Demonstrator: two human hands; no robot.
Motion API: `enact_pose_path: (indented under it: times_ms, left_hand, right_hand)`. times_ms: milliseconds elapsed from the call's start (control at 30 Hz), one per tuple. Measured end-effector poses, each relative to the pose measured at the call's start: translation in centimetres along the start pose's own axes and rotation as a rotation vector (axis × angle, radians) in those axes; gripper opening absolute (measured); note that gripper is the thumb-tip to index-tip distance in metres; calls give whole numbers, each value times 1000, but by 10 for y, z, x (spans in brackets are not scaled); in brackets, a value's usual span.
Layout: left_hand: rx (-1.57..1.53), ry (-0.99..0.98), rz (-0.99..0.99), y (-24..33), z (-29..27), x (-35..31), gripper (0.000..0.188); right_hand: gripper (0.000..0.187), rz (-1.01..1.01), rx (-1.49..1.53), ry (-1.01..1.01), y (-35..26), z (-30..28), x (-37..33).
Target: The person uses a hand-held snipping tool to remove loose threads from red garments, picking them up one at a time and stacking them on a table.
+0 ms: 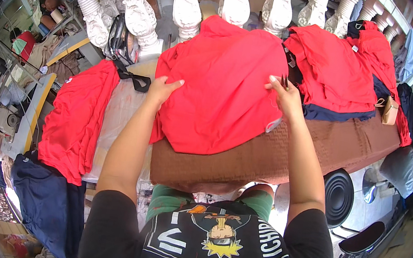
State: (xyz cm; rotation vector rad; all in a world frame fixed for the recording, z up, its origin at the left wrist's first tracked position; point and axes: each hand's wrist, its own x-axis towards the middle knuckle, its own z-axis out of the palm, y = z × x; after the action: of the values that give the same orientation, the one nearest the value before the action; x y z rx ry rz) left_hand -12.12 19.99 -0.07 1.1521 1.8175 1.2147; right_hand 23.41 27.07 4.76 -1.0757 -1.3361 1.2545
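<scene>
A large red garment, probably a shirt, is spread over the brown-covered table in front of me. My left hand is closed on its left edge, thumb lying on top of the cloth. At the right edge, my right hand has its fingers curled around small dark thread snips, their points facing away from me. The right thumb and fingertips touch the red cloth, but I cannot tell whether they also grip it. A small grey patch shows at the garment's lower right edge.
Red garments lie stacked over navy ones at the right, beside a small tan box. More red cloth and navy cloth hang at the left, near a sewing machine. White balusters line the far side. A black stool stands at right.
</scene>
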Motion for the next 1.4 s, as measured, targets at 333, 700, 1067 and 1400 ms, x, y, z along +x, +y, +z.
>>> enact_pose_path:
  times_ms: [333, 700, 1067, 1400]
  left_hand:
    - [437, 742, 675, 232, -56, 31, 33]
    - [-1105, -102, 229, 19, -47, -29, 39]
    - [-179, 570, 277, -73, 43, -101, 55]
    - [730, 90, 701, 5, 89, -158, 92]
  right_hand:
    - [21, -340, 416, 233, -130, 50, 130]
    - [20, -379, -483, -338, -41, -59, -46]
    - [41, -112, -966, -254, -9, -116, -61]
    - [40, -184, -1206, 49, 43, -48, -43]
